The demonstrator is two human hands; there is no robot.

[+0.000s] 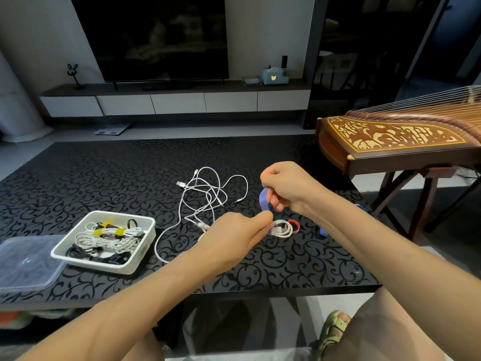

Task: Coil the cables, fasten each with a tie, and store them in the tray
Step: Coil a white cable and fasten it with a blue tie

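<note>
My left hand pinches a small coiled white cable just above the table. My right hand grips a blue tie that runs down to that coil. A red tie lies just right of the coil. Several loose white cables lie tangled at the table's middle. The white tray at the left holds several bundled cables, white and black, with yellow and black ties.
A clear plastic lid lies left of the tray. Another blue tie lies beside my right forearm. A wooden zither on a stand sits beyond the table's right edge. The dark patterned table ends at my knees.
</note>
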